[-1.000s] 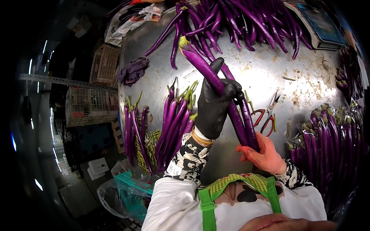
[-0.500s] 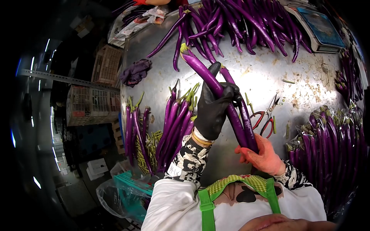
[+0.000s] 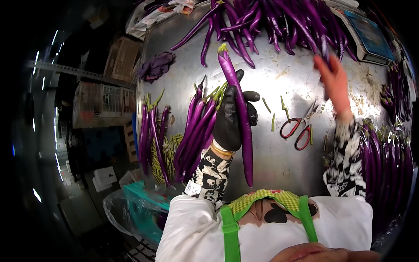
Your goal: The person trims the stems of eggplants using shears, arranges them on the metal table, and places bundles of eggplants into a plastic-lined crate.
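Observation:
My left hand (image 3: 230, 118), in a black glove, holds a long purple eggplant (image 3: 244, 126) nearly upright across the palm, its pale green cap at the top. Out at the front edge of the eggplant pile (image 3: 288, 22), my right hand (image 3: 335, 85) in an orange-pink glove is smeared by motion. Between its thumb and fingers shows the end of a blurred eggplant (image 3: 324, 47). Red-handled scissors (image 3: 298, 125) lie open on the metal table (image 3: 279, 166) between my hands. Trimmed green stem pieces (image 3: 273, 122) are scattered near them.
Bunches of eggplants (image 3: 192, 135) and cut stems (image 3: 162, 159) lie at left. Plastic-wrapped eggplants (image 3: 386, 161) line the right side. A scale (image 3: 369, 35) stands at the back right, a dark purple cloth (image 3: 156, 67) at the back left. A teal crate (image 3: 142, 205) is below left.
Of the two eggplants my hands held together, one stays in my left hand. My right hand has left its lower end and swung up and right to the pile.

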`<state>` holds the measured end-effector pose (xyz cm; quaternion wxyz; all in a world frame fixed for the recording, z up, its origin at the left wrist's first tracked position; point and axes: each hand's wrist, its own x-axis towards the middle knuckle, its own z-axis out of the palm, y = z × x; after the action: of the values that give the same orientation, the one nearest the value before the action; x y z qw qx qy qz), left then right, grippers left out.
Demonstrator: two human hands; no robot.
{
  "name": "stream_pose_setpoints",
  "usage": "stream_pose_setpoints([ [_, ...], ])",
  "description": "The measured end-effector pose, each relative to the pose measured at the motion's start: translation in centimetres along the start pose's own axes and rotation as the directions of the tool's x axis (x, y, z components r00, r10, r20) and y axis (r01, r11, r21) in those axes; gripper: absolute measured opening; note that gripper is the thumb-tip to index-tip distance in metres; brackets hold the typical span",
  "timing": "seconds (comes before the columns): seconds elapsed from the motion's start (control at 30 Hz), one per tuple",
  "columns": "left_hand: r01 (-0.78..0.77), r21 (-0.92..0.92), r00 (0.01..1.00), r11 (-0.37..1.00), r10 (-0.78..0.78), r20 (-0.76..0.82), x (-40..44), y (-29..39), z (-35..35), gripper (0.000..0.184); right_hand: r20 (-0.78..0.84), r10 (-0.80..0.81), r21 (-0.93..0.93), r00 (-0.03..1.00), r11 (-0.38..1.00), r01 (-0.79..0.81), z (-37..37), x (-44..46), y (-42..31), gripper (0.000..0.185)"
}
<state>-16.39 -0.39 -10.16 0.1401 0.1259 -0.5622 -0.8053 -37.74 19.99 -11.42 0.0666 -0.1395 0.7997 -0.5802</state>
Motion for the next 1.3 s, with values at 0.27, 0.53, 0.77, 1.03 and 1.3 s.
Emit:
stream_pose_setpoints([
  [0.27, 0.036, -0.273, 0.998, 0.961, -0.047, -0.035, -1.5, -0.5, -1.8, 0.066, -0.053, -0.181, -0.929, 0.982, 0.371, 0.019, -3.9, 15.4, 4.7, 0.062],
  [0.53, 0.047, -0.123, 0.998, 0.991, -0.053, -0.042, -1.9, -1.5, -0.9, 0.059, 0.455, -0.142, 0.274, 0.879, 0.962, 0.013, 8.7, -2.5, -1.2, 0.053],
  [0.77, -0.068, 0.180, 0.992, 0.981, 0.085, -0.092, -3.7, -2.2, -1.4, 0.039, 0.595, -0.031, 0.427, 0.803, 0.859, -0.283, 13.5, -10.9, -5.9, 0.049],
  [1.03, -0.094, 0.045, 0.995, 0.995, 0.095, -0.036, -4.9, -3.3, -2.1, 0.030, 0.642, -0.013, 0.437, 0.766, 0.828, -0.351, 11.9, -13.3, -4.5, 0.048],
  [1.3, -0.113, 0.377, 0.984, 0.919, 0.155, -0.084, -7.4, 5.1, -9.7, 0.042, 0.574, 0.156, 0.194, 0.804, 0.928, -0.318, 6.1, -18.6, 3.0, 0.046],
])
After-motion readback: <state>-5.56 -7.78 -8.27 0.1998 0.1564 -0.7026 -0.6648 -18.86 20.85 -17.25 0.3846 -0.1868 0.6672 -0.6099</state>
